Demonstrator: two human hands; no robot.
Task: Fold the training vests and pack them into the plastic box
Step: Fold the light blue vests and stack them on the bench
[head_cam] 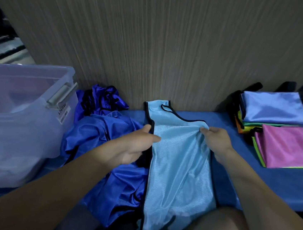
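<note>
Both hands hold the light blue vest on the blue mat, the left hand pinching one edge and the right hand the other, and this slippery cloth could slide crooked if one lets go.

Box left, folded stack right

Dim, bluish light; soft motion blur throughout, wide-angle bending at the edges

bare blue mat right of vest; royal-blue heap before box
</note>
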